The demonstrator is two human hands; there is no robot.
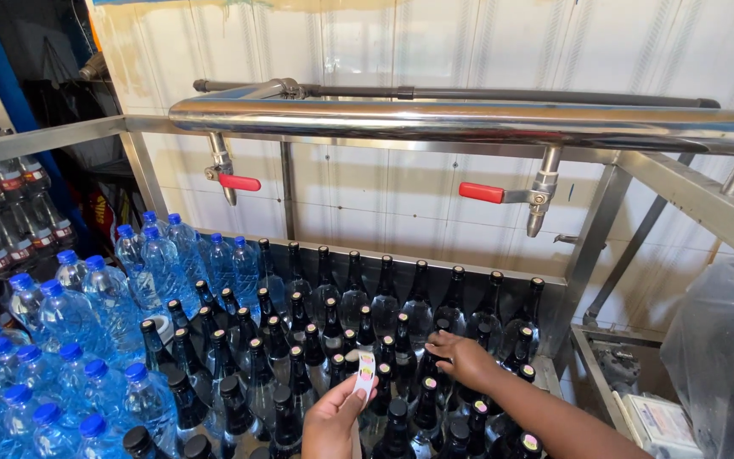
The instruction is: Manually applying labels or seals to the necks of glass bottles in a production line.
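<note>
My left hand (333,421) pinches a strip of round seal stickers (366,372) upright, just left of my right hand (467,357), whose fingers curl on a dark bottle's cap (442,325)

A steel-framed surface (554,280) with a raised metal rim along its far edge carries a dense crowd of upright bottles. Dark glass bottles (354,310) with black caps fill the middle and right, standing shoulder to shoulder in rows back to the rim; a few near the front right wear coloured round stickers on their caps. To the left, clear plastic bottles (87,323) with blue caps stand packed together, touching the dark ones along their border. A lower metal ledge (592,365) sits just beside the surface on the right.
</note>
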